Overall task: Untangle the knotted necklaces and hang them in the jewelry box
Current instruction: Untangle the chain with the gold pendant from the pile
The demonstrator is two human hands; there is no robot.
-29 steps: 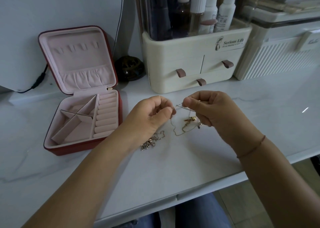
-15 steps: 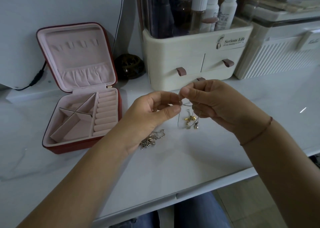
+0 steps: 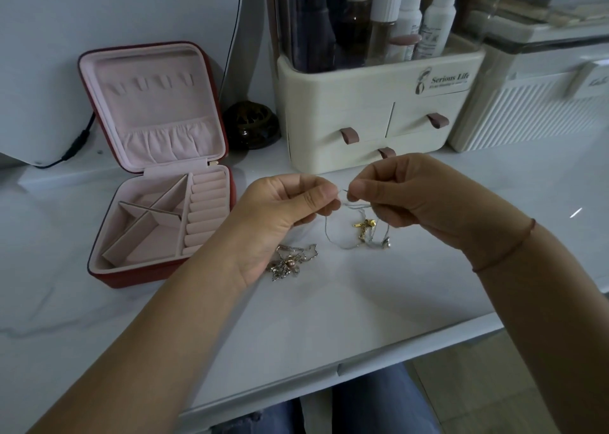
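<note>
The person holds both hands close together just above the white table point(image 3: 329, 328), likely so that the knot sits in the short gap between them, where it is easy to see. The left hand point(image 3: 280, 213) pinches a fine strand between thumb and forefinger, with the other fingers curled in. The right hand point(image 3: 412, 199) pinches the same strand just beside it, its remaining fingers folded under. Below the fingertips the tangle of chains point(image 3: 369, 241) hangs free, with a gold pendant point(image 3: 364, 223) caught in it. Its lowest loop seems to touch the table, which would take the weight off the knot and leave it slack enough to tease apart. A second bunch of necklaces point(image 3: 288, 264) lies on the table near the left wrist, apparently waiting its turn. The jewelry box point(image 3: 138, 277) sits open to the left, within easy reach, its lid tipped back so that the row of hooks point(image 3: 151, 82) faces the person. No chain hangs there yet, so the untangling looks to be at an early stage.
</note>
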